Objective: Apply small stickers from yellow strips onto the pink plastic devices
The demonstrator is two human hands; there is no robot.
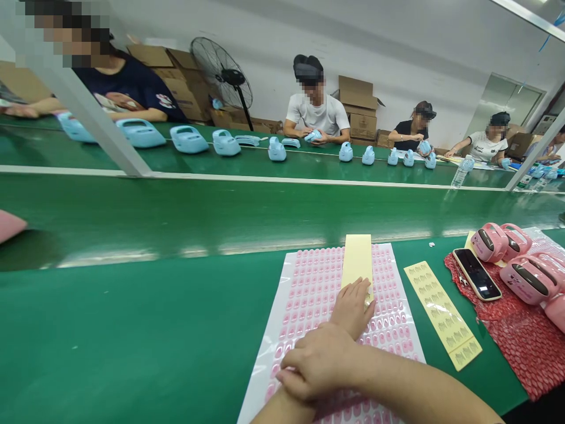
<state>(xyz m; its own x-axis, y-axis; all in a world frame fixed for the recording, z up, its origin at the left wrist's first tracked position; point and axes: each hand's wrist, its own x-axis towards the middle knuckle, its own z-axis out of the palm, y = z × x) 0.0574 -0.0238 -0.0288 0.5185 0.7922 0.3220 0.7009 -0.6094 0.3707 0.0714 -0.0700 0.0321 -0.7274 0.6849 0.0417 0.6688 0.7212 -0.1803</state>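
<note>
A white sheet of pink oval stickers [309,294] lies on the green bench in front of me. Across its upper part is a pale yellow paper strip [357,259]. My left hand [352,307] rests on the strip's near end, fingers stretched forward and thumb out to the right. Crossing over from the right, my right hand [324,360] lies on my left wrist with its fingers curled round it. Right of the sheet is a yellow strip of small printed labels [442,315], untouched by either hand.
Pink handled devices [529,277] and a phone [477,274] lie on red bubble wrap [512,341] at right. Beyond, a green conveyor belt [220,206] runs crosswise under a white frame post [88,88]. Blue devices [189,139] line the far side, where several people sit.
</note>
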